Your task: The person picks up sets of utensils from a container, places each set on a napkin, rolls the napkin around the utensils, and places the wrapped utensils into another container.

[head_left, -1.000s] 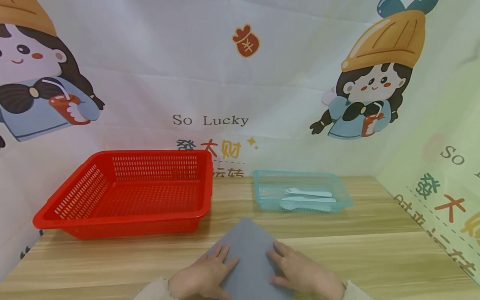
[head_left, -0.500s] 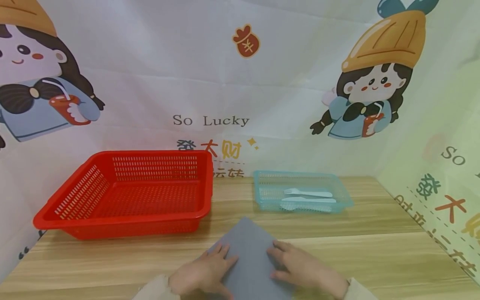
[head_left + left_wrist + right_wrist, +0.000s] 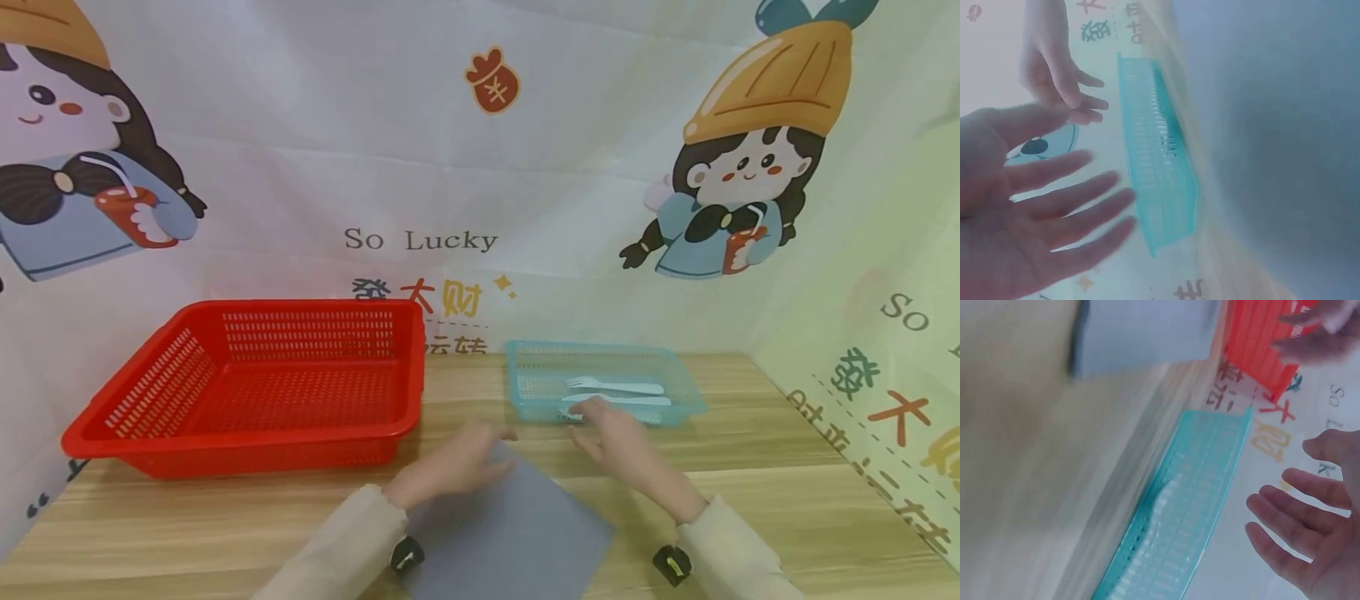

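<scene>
A flat blue-grey sheet (image 3: 517, 533) lies on the table in front of the person, one corner pointing away. My left hand (image 3: 457, 462) hovers over its far left part, fingers spread and palm bare in the left wrist view. To the right, my right hand (image 3: 626, 446) reaches forward in the air; its fingertips overlap the front wall of the teal basket (image 3: 534, 411) in the head view. Loosely spread fingers (image 3: 1291, 519) hold nothing. Inside that basket lie a white fork (image 3: 618, 387) and a white knife (image 3: 637, 401), with another white piece partly hidden below.
A large red slotted basket (image 3: 247, 435) stands at the left on the wooden table (image 3: 750, 500). Behind everything hangs a printed cloth backdrop (image 3: 300, 183), which continues along the right side. Dark wrist straps (image 3: 671, 565) sit at the sleeves.
Both hands have lifted off the blue-grey sheet and moved forward, the right one toward the teal basket. The sheet's right corner is now uncovered. The baskets have stayed put.
</scene>
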The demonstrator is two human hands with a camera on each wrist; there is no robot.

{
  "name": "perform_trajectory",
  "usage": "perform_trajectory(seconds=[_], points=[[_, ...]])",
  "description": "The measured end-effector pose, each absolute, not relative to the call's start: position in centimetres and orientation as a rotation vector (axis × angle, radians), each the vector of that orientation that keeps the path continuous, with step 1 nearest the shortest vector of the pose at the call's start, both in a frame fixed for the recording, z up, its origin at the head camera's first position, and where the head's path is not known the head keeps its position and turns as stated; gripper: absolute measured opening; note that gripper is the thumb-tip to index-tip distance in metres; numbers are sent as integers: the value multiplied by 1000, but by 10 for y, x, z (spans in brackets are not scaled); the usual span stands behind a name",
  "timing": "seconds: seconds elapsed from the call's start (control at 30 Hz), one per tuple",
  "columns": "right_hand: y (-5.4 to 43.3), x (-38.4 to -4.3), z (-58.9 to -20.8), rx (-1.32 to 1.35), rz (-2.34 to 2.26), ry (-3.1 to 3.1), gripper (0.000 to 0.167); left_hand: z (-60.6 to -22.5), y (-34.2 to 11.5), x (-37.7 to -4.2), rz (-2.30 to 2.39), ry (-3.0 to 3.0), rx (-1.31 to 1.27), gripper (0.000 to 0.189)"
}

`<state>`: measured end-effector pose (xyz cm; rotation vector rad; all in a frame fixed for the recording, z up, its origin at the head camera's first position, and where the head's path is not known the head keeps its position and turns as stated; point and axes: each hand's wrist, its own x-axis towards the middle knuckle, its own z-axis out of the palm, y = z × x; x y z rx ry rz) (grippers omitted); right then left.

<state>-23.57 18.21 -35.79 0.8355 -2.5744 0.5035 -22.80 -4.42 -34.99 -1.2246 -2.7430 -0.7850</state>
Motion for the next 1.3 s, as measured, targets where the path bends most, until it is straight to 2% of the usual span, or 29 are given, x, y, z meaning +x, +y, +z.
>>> perform_trajectory(seconds=[0.2, 0.47, 0.67, 0.8, 0.9, 0.93, 1.03, 1.07, 1.13, 1.17, 1.3], points=[[188, -258, -350, 662, 458, -2663, 21, -342, -15, -259, -993, -2586, -1074, 20], [203, -286, -351, 640, 451, -2877, 17, -347, 12, -292, -988, -2636, -1028, 19], [215, -309, -351, 645, 489, -3051, 27, -350, 28, -307, -875, -2729, -1023, 19], [248, -370, -397, 743, 506, -3112, 40, -351, 36, -315, -853, -2848, -1026, 22], [270, -412, -433, 802, 470, -3133, 39, -353, 41, -321, -839, -2923, -1031, 26], [271, -418, -436, 771, 452, -3161, 35, -354, 42, -323, -838, -2951, -1028, 27], [252, -396, -407, 596, 365, -3278, 22, -355, 44, -326, -837, -3003, -1015, 34], [245, -388, -398, 517, 330, -3318, 21, -356, 44, -326, -844, -3019, -1014, 38], [244, -392, -398, 409, 284, -3369, 20, -357, 45, -327, -856, -3048, -1001, 45], [245, -397, -403, 384, 266, -3376, 22, -358, 45, -327, -858, -3064, -998, 47], [276, -455, -460, 377, 200, -3375, 28, -358, 48, -327, -842, -3108, -981, 49]])
